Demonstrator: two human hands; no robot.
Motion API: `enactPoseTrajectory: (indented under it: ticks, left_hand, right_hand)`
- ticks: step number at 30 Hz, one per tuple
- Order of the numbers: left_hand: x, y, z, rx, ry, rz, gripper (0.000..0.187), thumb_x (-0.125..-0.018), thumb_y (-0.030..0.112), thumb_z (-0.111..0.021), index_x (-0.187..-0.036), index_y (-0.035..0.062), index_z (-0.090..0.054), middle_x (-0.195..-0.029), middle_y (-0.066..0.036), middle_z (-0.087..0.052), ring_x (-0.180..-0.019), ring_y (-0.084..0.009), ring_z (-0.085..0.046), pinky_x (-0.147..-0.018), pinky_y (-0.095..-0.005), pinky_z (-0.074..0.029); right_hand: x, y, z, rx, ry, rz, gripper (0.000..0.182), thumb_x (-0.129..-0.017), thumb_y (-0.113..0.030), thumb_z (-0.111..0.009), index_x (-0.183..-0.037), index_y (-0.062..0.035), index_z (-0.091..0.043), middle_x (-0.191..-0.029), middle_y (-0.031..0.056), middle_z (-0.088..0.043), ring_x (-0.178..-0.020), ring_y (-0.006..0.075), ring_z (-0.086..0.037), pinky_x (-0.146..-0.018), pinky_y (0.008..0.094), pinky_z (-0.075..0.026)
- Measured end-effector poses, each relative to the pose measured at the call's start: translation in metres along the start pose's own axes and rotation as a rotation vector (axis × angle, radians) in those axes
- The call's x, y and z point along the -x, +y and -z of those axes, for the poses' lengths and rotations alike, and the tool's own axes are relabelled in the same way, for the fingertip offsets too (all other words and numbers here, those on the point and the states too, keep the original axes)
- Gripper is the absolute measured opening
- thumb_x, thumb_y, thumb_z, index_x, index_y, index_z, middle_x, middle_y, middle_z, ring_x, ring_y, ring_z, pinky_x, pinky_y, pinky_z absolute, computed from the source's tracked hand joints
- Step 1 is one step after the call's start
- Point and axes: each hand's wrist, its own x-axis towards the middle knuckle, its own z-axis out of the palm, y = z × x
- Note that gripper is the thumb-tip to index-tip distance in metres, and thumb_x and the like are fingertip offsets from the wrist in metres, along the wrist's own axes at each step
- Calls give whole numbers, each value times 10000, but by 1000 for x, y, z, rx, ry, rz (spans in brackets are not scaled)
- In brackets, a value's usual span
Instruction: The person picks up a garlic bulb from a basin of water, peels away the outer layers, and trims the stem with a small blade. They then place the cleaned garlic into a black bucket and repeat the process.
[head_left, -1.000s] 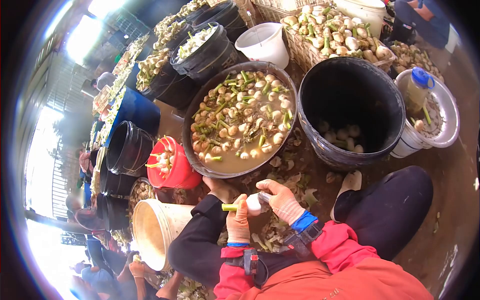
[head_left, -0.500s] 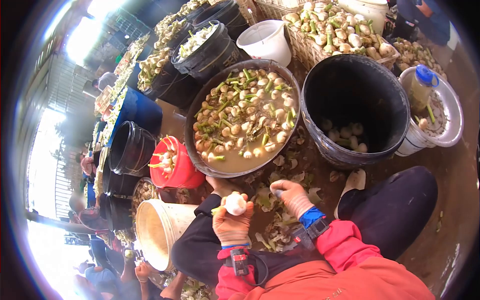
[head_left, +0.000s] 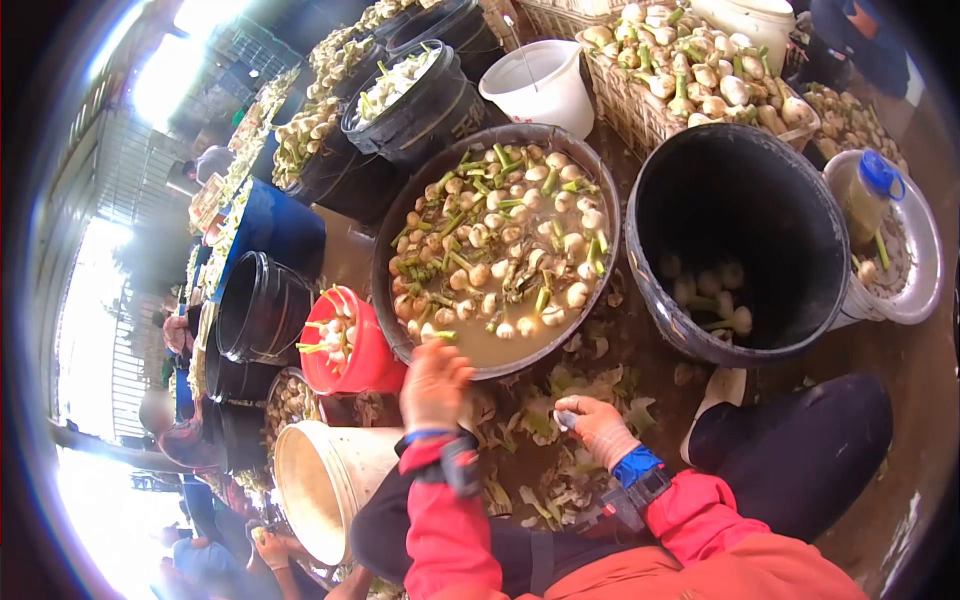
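The left hand point(head_left: 436, 385) is raised, its fingers loosely parted and bent, with nothing visible in its grasp; motion blurs it. The right hand point(head_left: 602, 432) is closed around a small, grey, metal-looking tool point(head_left: 566, 414), pinched between thumb and fingers. Pale, papery peelings point(head_left: 598, 388) lie on the wet floor beyond the right hand. Just past the left fingertips stands a wide, dark, round basin point(head_left: 517, 371), where round, off-white bulbs with cut green stems point(head_left: 577, 294) sit in murky brown water; I cannot tell whether that hand touches the rim. These bulbs look light and firm, probably slippery when wet, with outer skins likely to slide or tear. Cupping the round body should hold best, the stiff stem serving as a handle. Farther out, a tall black bucket point(head_left: 765, 205) holds similar pale bulbs at its bottom, and a red plastic bucket point(head_left: 374, 347) holds long-stemmed ones.
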Motion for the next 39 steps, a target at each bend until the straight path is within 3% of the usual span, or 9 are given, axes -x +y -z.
enactPoseTrajectory:
  ticks: [8, 15, 19, 25, 29, 33, 35, 37, 39]
  left_hand:
    - [-216, -169, 99, -843, 207, 407, 689, -720, 152, -730, -1311, 87, -383, -1152, -160, -540, -916, -268, -577, -624, -404, -500]
    - [-46, -45, -36, -481, 86, 301, 474, -843, 101, -573, -1289, 114, -413, -967, -80, -615, -693, -206, -627, -536, -268, -519]
    - [25, -37, -41, -353, -62, 349, 390, -836, 84, -600, -1204, 8, -494, -949, -96, -637, -731, -175, -640, -541, -224, -536]
    - [98, -76, -63, -637, -78, 115, 523, -747, -39, -673, -1234, -18, -482, -977, -49, -603, -809, -107, -571, -668, -208, -480]
    - [116, -91, -78, -1395, -17, -547, 431, -679, 15, -739, -1079, 14, -580, -946, -70, -576, -851, -167, -578, -741, -269, -483]
    - [125, -89, -91, -1586, 3, -538, 366, -691, 62, -731, -1033, 25, -605, -934, -99, -556, -873, -226, -576, -758, -278, -475]
    - [123, -84, -82, -1515, -29, -589, 329, -744, 91, -683, -1055, 34, -592, -960, -104, -582, -848, -250, -596, -721, -311, -503]
    - [119, -76, -59, -40, -52, 187, 325, -789, 134, -629, -1097, 55, -566, -982, -114, -610, -817, -276, -618, -689, -369, -532]
    - [121, -75, -49, 150, -40, 228, 339, -816, 168, -581, -1135, 63, -532, -994, -119, -627, -800, -291, -630, -655, -389, -546]
  right_hand:
    - [-4, -24, 2, -199, 107, -60, 233, -786, 2, -615, -1011, -35, -664, -883, -3, -630, -764, 84, -548, -675, 211, -438]
    - [0, -37, 7, -346, 44, -122, 210, -813, 3, -607, -1019, -11, -645, -890, 24, -633, -774, 91, -577, -698, 210, -461]
    - [16, -62, -10, -27, 141, 311, 280, -803, 35, -577, -1078, 5, -620, -1009, 60, -647, -955, 115, -573, -826, 217, -438]
    - [25, -53, -15, -147, -13, 272, 350, -815, 16, -573, -1162, -28, -573, -969, 33, -650, -870, 131, -604, -757, 230, -473]
    - [25, -46, -18, 7, 57, 388, 361, -800, 7, -585, -1154, -59, -572, -939, 66, -655, -805, 136, -600, -724, 261, -479]
    - [36, -58, -16, 144, 50, 299, 311, -824, 5, -568, -1134, -17, -568, -1033, 79, -626, -944, 130, -569, -839, 261, -454]
    - [44, -69, -12, 137, 7, 305, 278, -812, -2, -570, -1089, -21, -593, -996, 80, -633, -931, 128, -568, -823, 267, -455]
    - [48, -75, -12, 95, -39, 363, 261, -805, 5, -565, -1063, -13, -607, -983, 67, -635, -938, 122, -563, -831, 259, -447]
    - [49, -75, -14, 31, -159, 407, 273, -798, 13, -565, -1068, -10, -604, -994, 51, -632, -944, 118, -558, -850, 257, -436]
